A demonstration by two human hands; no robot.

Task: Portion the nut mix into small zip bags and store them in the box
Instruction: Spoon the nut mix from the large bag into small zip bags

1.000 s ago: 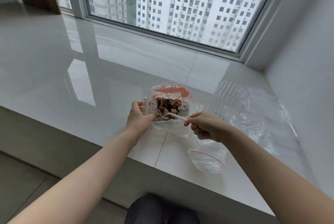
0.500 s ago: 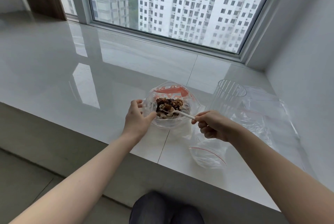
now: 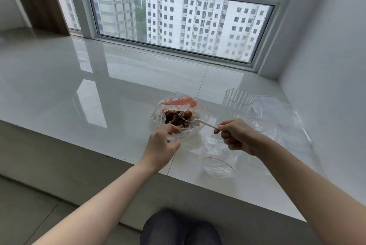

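Plastic spoon (image 3: 195, 121), pinched by the right hand (image 3: 236, 136), dips into the nut mix (image 3: 177, 119); left hand (image 3: 161, 146) grips its bag (image 3: 178, 114). Beside that bag, a small zip bag (image 3: 216, 162) looks unfilled.

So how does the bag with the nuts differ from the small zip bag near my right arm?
The nut bag stands open, holds the nut mix and carries orange print; the small zip bag lies flat with no nuts in it, marked only by a thin red line. Both are clear plastic on the white ledge.
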